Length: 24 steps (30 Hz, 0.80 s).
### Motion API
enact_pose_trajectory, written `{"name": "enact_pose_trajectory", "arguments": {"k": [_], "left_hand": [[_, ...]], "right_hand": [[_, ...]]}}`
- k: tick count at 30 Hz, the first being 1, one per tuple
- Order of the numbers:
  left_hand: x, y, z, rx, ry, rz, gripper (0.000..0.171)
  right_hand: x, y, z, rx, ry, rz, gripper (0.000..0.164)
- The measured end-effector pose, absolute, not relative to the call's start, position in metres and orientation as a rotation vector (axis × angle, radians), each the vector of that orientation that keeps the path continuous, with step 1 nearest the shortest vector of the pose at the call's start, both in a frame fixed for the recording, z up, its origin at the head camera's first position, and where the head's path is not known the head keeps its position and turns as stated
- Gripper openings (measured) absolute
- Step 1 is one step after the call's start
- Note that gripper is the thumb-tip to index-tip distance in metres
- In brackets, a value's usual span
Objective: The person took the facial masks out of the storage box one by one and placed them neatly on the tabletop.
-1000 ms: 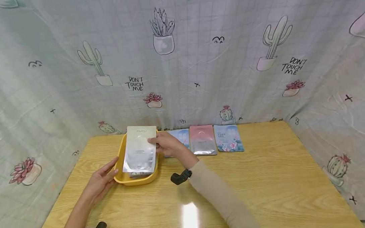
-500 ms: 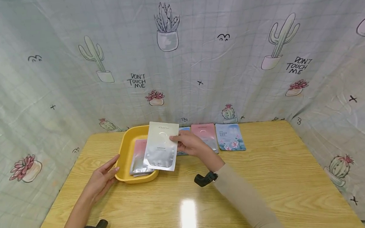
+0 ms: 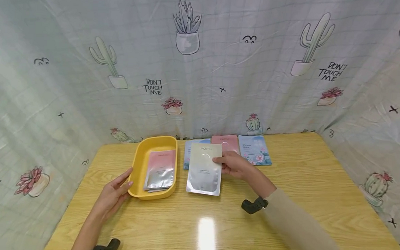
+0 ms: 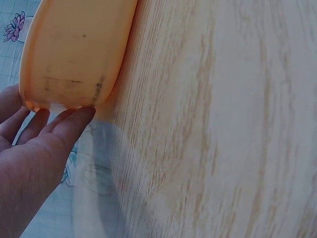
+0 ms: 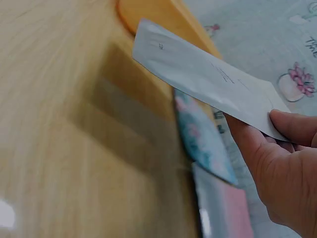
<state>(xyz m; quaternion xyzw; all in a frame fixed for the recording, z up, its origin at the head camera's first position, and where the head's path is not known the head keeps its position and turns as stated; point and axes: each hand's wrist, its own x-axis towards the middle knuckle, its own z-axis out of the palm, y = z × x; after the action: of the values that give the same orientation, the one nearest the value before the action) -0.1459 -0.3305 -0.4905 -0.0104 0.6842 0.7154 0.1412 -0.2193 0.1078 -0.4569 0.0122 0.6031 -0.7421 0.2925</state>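
Note:
My right hand (image 3: 237, 165) pinches the right edge of a cream-and-silver face mask packet (image 3: 204, 171) between thumb and fingers. In the right wrist view the packet (image 5: 203, 77) is held tilted, clear of the table, casting a shadow. Left of it stands a yellow plastic basket (image 3: 176, 175), with a pink-and-silver face mask packet (image 3: 161, 169) lying inside over at least one more. My left hand (image 3: 111, 195) touches the basket's near left side with extended fingers; in the left wrist view its fingertips (image 4: 86, 113) rest against the wall.
Along the back edge of the wooden table (image 3: 170, 227) lie a blue packet (image 3: 187, 156), partly covered by the held one, a pink packet (image 3: 226, 142) and another blue packet (image 3: 254, 151). A cactus-print curtain (image 3: 222, 67) hangs behind and at both sides.
My right hand has carried the cream-and-silver packet from above the basket to the right, uncovering the pink packet inside. My left hand stays at the basket's side.

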Motion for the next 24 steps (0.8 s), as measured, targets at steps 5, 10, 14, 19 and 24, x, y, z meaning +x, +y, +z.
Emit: {"name": "enact_pose_trajectory", "arguments": {"k": [5,10,14,19,24], "left_hand": [[-0.147,-0.328,-0.490,-0.031,1.974,2.069,0.070],[-0.145,-0.328,-0.491,-0.042,1.984,2.060,0.069],[-0.145,-0.329,-0.493,-0.010,1.961,2.075,0.069],[-0.147,-0.330,-0.493,0.015,1.982,2.069,0.069],[-0.147,-0.332,-0.493,-0.004,1.980,2.065,0.068]], "right_hand": [[-0.207,0.108,-0.479,0.044,1.531,-1.913,0.036],[-0.198,0.098,-0.495,0.026,1.457,-1.900,0.037],[-0.194,0.090,-0.504,0.034,1.457,-1.901,0.038],[-0.194,0.083,-0.505,0.048,1.432,-1.914,0.039],[-0.198,0.087,-0.494,0.028,1.528,-1.786,0.039]]}}
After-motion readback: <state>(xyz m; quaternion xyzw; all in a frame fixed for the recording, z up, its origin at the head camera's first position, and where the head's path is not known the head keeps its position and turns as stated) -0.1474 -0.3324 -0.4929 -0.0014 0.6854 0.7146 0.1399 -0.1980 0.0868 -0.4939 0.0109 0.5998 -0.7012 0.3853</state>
